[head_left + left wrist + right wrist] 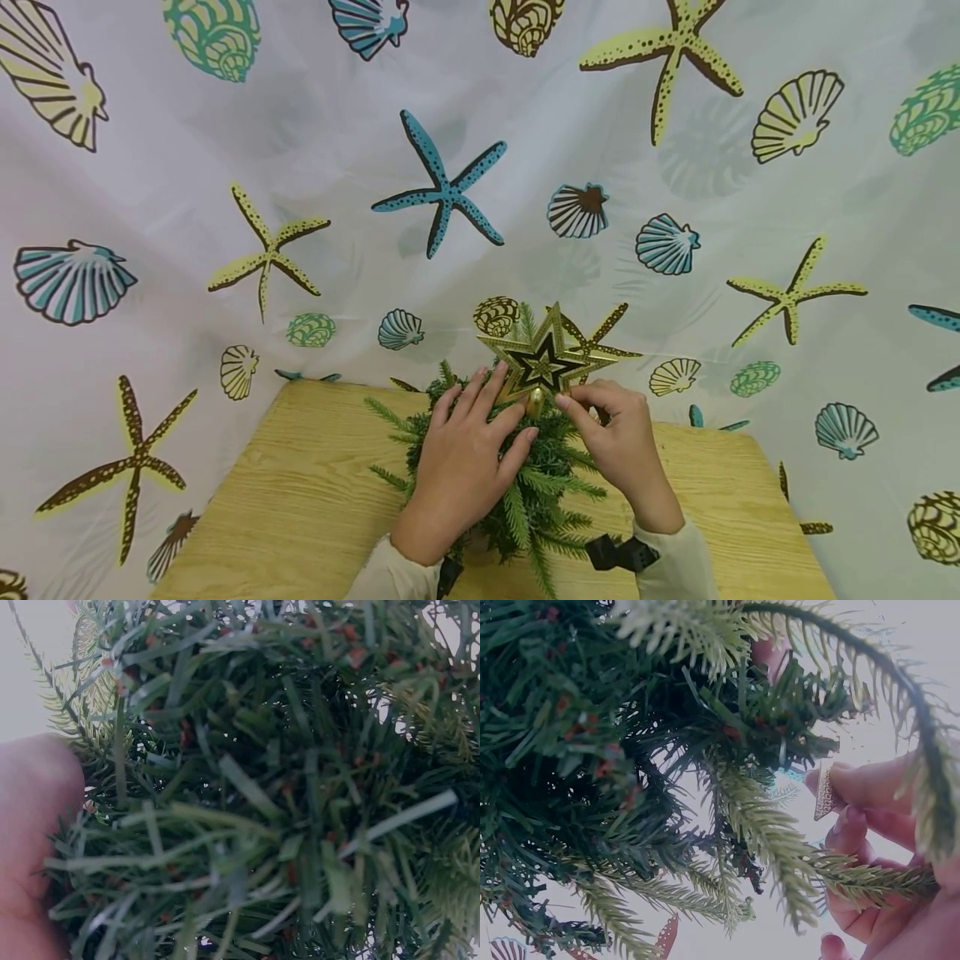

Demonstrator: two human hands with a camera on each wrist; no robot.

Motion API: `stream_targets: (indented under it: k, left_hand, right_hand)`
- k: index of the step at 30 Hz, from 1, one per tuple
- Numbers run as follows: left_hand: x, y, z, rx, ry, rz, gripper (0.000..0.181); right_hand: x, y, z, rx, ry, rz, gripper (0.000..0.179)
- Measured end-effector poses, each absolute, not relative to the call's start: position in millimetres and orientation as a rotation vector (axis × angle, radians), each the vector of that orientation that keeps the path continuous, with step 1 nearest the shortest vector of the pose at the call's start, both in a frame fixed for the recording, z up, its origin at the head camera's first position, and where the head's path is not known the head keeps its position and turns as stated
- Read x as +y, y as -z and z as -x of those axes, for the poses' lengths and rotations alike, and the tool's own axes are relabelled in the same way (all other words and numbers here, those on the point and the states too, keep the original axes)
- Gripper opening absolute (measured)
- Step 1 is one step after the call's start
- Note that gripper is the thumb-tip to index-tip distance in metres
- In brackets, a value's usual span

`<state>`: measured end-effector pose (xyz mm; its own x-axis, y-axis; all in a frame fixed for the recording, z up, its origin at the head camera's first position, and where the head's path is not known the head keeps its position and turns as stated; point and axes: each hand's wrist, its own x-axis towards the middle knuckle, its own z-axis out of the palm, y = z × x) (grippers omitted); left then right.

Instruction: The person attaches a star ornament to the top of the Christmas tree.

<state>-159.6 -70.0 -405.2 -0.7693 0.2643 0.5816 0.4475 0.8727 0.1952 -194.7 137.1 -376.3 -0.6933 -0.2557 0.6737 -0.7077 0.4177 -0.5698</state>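
Note:
A gold star tree topper (543, 363) with a dark inner outline stands at the top of a small artificial Christmas tree (543, 500). My right hand (618, 442) pinches the star's lower right point between thumb and fingers. In the right wrist view, those fingertips (847, 784) hold a glittery gold tip (824, 791) beside the green branches. My left hand (468, 462) lies over the tree's left side, its fingers extended and fingertips at the star's lower left edge. Dense green needles fill the left wrist view, with part of the left hand (34, 847) at its left.
The tree is on a wooden table (300, 500). Behind it hangs a white cloth (337, 275) printed with shells and starfish. Long needle sprigs (517, 512) stick out around the tree. A black wrist device (622, 552) sits at the right cuff.

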Motion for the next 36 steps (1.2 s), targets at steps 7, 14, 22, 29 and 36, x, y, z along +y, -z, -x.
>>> stream_targets:
  k: [7, 14, 22, 29, 36]
  left_hand:
    - [-70, 407, 161, -2.47, 0.43, 0.518, 0.042]
    - [-71, 406, 161, -2.472, 0.429, 0.518, 0.041]
    - [-71, 402, 160, -2.42, 0.569, 0.547, 0.036]
    - [-79, 393, 155, -2.327, 0.599, 0.61, 0.029]
    - [-90, 389, 147, -2.325, 0.571, 0.658, 0.03]
  right_hand:
    - [137, 377, 195, -2.241, -1.134, -0.809, 0.005]
    - [134, 372, 194, -2.331, -0.983, -0.749, 0.005]
    - [133, 371, 191, -2.354, -0.864, -0.711, 0.005]
    - [133, 370, 187, -2.408, -0.878, -0.611, 0.007]
    - [138, 373, 185, -2.337, -1.003, -0.585, 0.006]
